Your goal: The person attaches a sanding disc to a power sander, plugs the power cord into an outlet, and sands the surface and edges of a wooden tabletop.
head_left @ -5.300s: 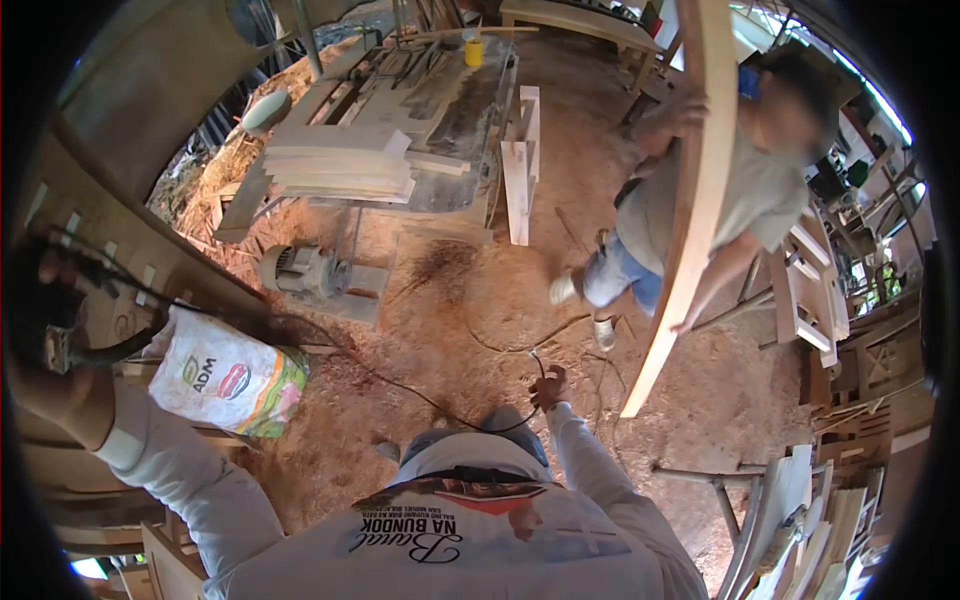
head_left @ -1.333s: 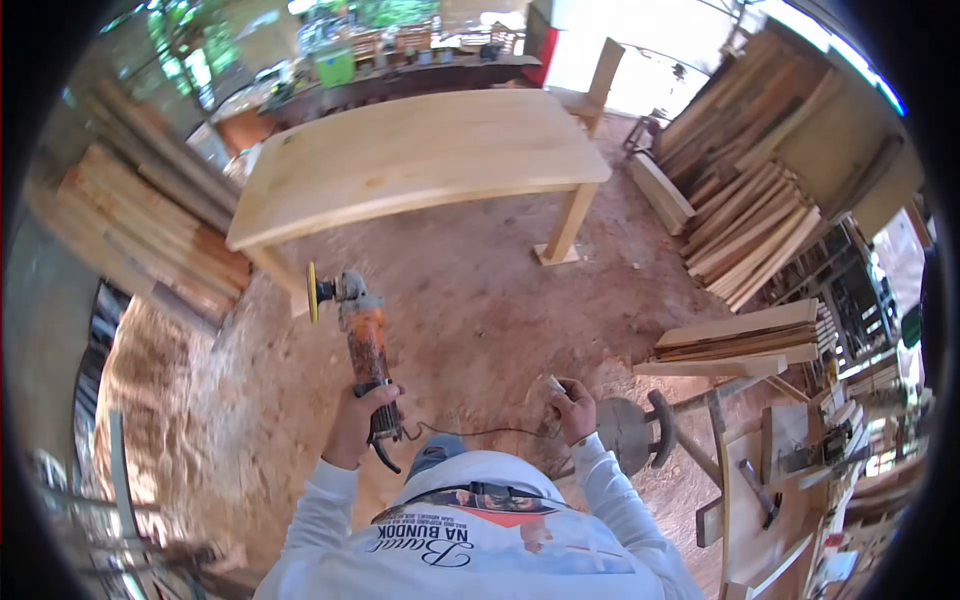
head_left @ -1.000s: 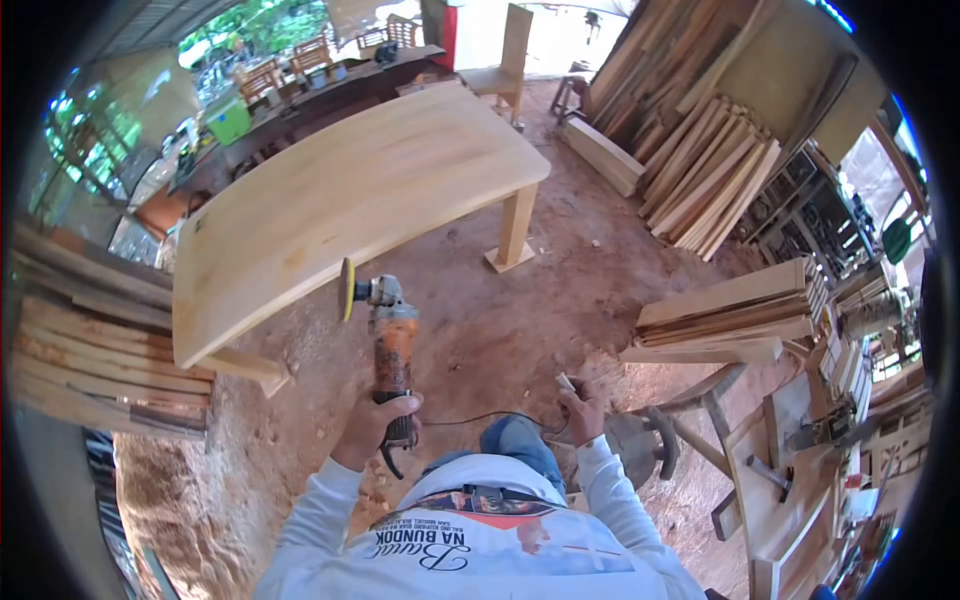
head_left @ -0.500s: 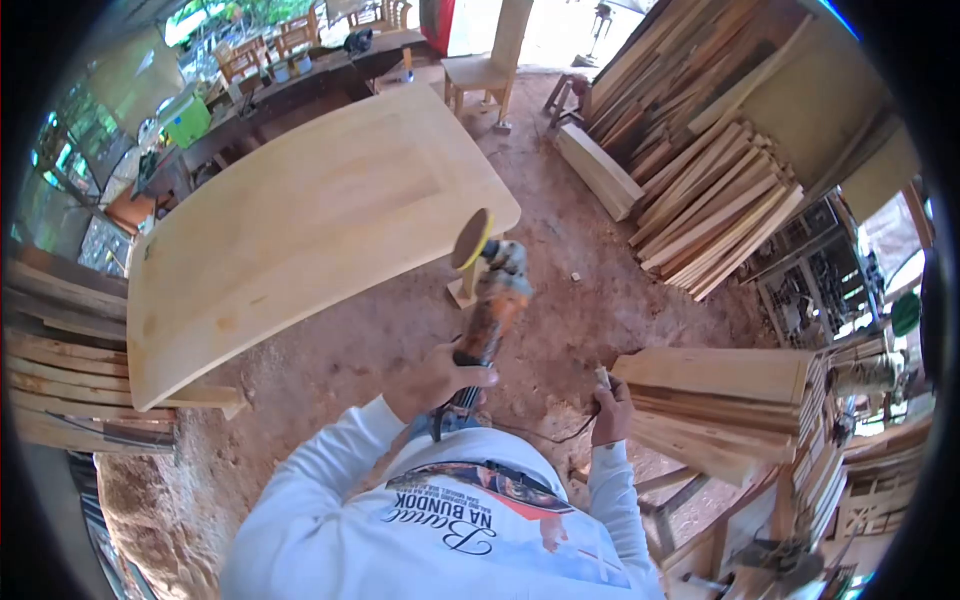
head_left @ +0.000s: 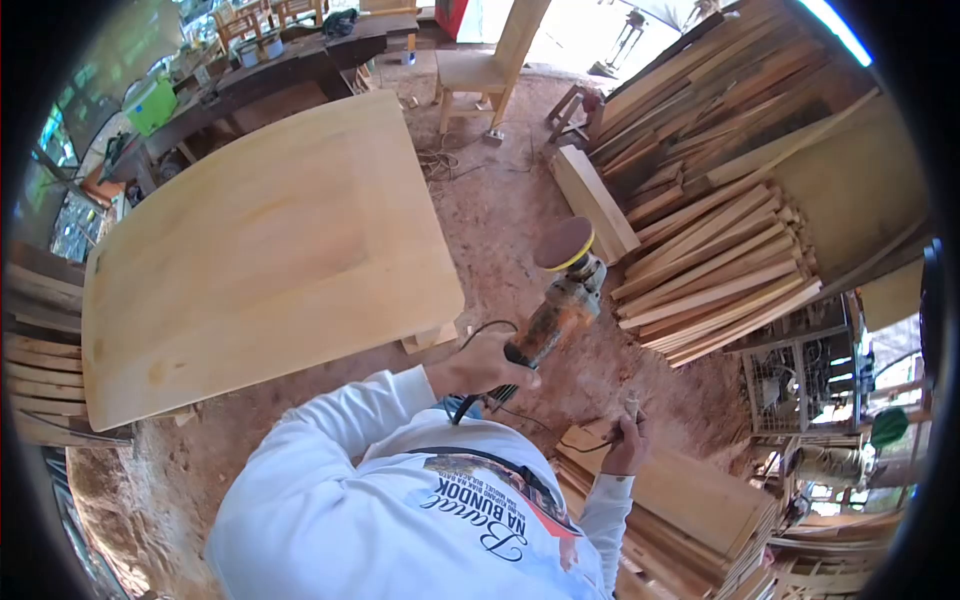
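My left hand is wrapped round the dark rear body of an angle grinder, held upright in front of my body. A round sanding disc with a yellow edge sits at the grinder's upper end. My right hand is closed on a small pale plug, from which a dark cord runs back toward my waist. To the left of the grinder lies a large, light wooden tabletop, touched by neither hand.
A wooden chair stands beyond the tabletop. Stacked wood strips lean at the right, beside a long beam. Boards lie near my right arm. Curved wood pieces are stacked far left.
The view has turned right, so the tabletop appears farther left. The grinder has moved right and tilts more to the right. Both hands keep their hold.
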Demonstrator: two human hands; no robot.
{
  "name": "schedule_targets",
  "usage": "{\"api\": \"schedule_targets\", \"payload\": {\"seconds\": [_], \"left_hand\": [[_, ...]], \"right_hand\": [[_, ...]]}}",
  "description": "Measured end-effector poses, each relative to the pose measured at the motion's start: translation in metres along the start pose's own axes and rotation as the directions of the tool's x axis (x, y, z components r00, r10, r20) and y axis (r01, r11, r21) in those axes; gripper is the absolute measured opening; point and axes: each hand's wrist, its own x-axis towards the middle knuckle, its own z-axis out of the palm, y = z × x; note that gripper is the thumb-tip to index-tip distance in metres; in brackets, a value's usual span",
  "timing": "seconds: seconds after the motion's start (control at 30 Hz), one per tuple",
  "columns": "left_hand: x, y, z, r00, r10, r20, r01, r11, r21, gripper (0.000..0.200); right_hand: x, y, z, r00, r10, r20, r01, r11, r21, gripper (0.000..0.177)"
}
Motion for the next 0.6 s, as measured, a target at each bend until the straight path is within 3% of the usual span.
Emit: {"api": "schedule_targets", "payload": {"seconds": [0.03,0.07,0.13,0.2,0.33,0.43,0.6], "left_hand": [[0.026,-0.007,-0.005,1.000,-0.001,0.022,0.000,0.998,0.061,0.037],[0.041,0.021,-0.012,0.966,-0.249,0.075,0.256,0.960,-0.114,0.040],[0.077,0.044,-0.022,0.988,-0.156,0.013,0.157,0.985,-0.067,0.039],[0.126,0.034,-0.033,0.997,0.038,-0.064,-0.043,0.996,-0.080,0.036],[0.194,0.063,-0.057,0.980,-0.198,-0.025,0.180,0.929,-0.322,0.038],[0.266,0.034,-0.074,0.971,-0.174,-0.167,0.110,0.935,-0.337,0.036],[0.348,0.038,-0.095,0.871,-0.304,-0.387,0.131,0.901,-0.413,0.032]], "right_hand": [[0.018,0.001,-0.001,1.000,-0.007,-0.014,0.007,1.000,0.004,0.030],[0.035,-0.013,0.010,0.999,0.021,-0.043,-0.019,0.999,0.043,0.028],[0.069,-0.015,0.016,0.999,0.039,-0.027,-0.037,0.997,0.069,0.026],[0.119,-0.011,0.025,0.998,0.053,-0.029,-0.051,0.997,0.064,0.024],[0.217,0.011,0.030,0.989,0.142,-0.051,-0.141,0.990,0.013,0.019],[0.310,0.010,0.050,0.989,0.147,0.013,-0.147,0.988,0.041,0.020],[0.465,-0.014,0.071,0.972,0.199,0.125,-0.206,0.977,0.053,0.019]]}}
